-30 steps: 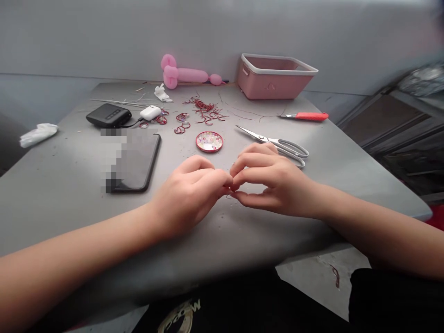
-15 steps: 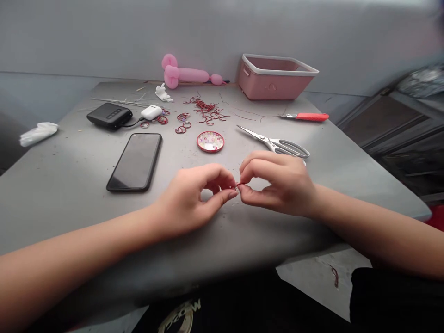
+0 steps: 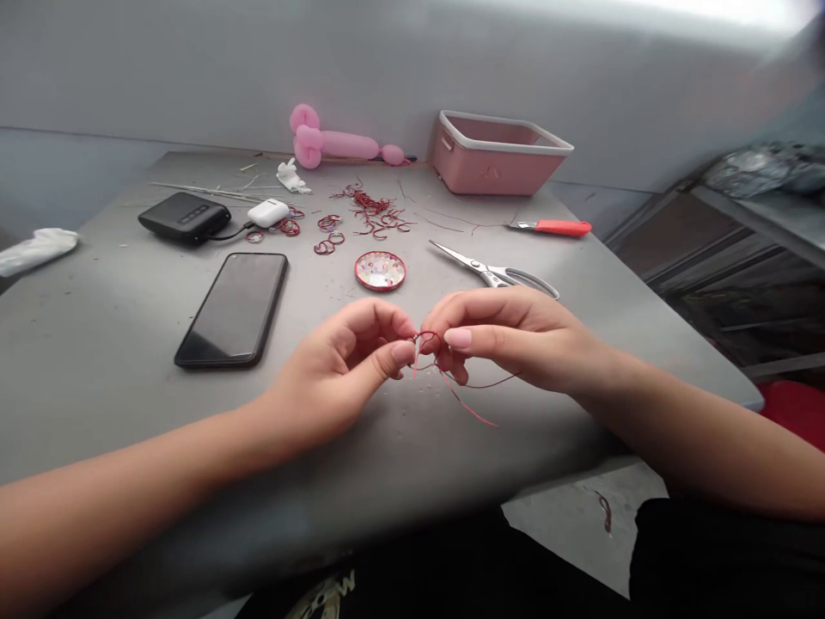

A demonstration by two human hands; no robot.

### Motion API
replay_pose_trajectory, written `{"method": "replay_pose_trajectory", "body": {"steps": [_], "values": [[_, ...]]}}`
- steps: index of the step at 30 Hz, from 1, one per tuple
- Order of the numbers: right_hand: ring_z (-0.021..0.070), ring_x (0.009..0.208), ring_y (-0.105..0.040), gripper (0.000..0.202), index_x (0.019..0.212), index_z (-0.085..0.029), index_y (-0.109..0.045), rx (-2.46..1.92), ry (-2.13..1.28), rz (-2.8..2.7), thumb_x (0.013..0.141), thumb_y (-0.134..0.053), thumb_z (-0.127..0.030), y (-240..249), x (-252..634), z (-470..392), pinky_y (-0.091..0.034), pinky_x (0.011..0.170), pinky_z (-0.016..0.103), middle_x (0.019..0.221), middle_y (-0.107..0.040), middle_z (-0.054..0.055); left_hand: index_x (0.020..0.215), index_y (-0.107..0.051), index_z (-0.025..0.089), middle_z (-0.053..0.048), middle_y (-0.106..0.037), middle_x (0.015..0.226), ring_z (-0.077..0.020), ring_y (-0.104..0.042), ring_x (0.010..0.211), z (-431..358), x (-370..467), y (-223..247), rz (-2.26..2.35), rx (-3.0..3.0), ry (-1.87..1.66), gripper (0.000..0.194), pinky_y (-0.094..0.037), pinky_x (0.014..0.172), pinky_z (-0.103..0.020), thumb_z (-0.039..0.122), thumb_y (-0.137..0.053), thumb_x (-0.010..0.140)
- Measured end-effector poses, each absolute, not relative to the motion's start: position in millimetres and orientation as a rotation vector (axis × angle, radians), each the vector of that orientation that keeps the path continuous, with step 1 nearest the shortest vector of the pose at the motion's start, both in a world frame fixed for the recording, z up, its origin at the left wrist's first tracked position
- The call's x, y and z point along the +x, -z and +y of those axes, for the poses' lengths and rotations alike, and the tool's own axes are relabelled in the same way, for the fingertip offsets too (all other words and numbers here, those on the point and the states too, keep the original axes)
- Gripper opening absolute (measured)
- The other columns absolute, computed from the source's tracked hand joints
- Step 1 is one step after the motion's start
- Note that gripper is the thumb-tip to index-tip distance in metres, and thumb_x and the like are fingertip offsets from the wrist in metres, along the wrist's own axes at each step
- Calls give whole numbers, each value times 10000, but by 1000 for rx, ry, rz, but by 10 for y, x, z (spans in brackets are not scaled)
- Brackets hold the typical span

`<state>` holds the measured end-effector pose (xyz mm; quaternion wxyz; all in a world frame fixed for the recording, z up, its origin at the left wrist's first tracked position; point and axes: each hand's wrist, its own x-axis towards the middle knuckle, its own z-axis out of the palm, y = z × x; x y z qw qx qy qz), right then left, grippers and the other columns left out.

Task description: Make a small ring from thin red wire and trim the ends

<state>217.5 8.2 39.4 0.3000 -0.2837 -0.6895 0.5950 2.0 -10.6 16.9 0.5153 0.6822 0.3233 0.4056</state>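
Dark red cord (image 3: pixel 469 410) runs between my hands, looped near the fingertips with loose ends hanging to the right. My left hand (image 3: pixel 351 361) pinches the loop's left side between thumb and forefinger. My right hand (image 3: pixel 516 335) is closed on the loop's right side, thumb on top and fingers curled beneath. Just beyond my hands sits a round red-rimmed lid (image 3: pixel 381 272) holding small pale and coloured beads. Silver scissors (image 3: pixel 490 271) with grey handles lie behind my right hand, which partly hides them.
A black phone (image 3: pixel 233 309) lies left, with a black power bank (image 3: pixel 184 217) and white earbud case (image 3: pixel 268 212) behind. Several cord rings (image 3: pixel 330 234) and red cord scraps (image 3: pixel 374 211) lie mid-table. Farther back are a pink basket (image 3: pixel 496 168), pink balloon (image 3: pixel 341 144) and red-handled cutter (image 3: pixel 560 228).
My right hand has turned so its thumb lies on top, and the cord's loop and hanging ends now show. The whole view has shifted slightly, moving the table things left.
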Motion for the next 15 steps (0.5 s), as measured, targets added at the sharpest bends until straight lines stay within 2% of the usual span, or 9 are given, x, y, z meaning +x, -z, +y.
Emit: {"method": "replay_pose_trajectory", "body": {"steps": [4, 9, 11, 15], "values": [[96, 768, -687, 92, 999, -152, -654, -672, -1909, -1630, 910, -654, -177, -342, 2177, 119, -605, 618, 209, 937, -701, 33, 903, -573, 195, -5, -646, 815, -112, -630, 698, -83, 22, -140, 742, 1522, -989, 103, -571, 675, -254, 263, -650, 908], [92, 601, -725, 133, 1042, -170, -637, -502, -2241, -1551, 913, -652, -139, -275, 2186, 192, -609, 560, 197, 876, -742, 0, 902, -585, 188, -16, -629, 823, -111, -622, 696, -92, 43, -120, 658, 1375, -947, 146, -571, 650, -249, 302, -675, 901], [84, 591, -722, 121, 995, -163, -682, -502, -2160, -1552, 878, -698, -136, -258, 2167, 173, -605, 558, 177, 848, -753, -6, 889, -599, 179, -10, -621, 817, -104, -618, 706, -108, 52, -147, 649, 1312, -936, 164, -566, 661, -233, 308, -699, 887], [63, 572, -691, 117, 894, -157, -721, -597, -1779, -1531, 798, -772, -111, -253, 2087, 53, -588, 559, 157, 748, -744, -19, 863, -620, 161, 12, -612, 807, -71, -588, 698, -135, 67, -192, 695, 1232, -943, 176, -536, 659, -173, 295, -734, 867]]}}
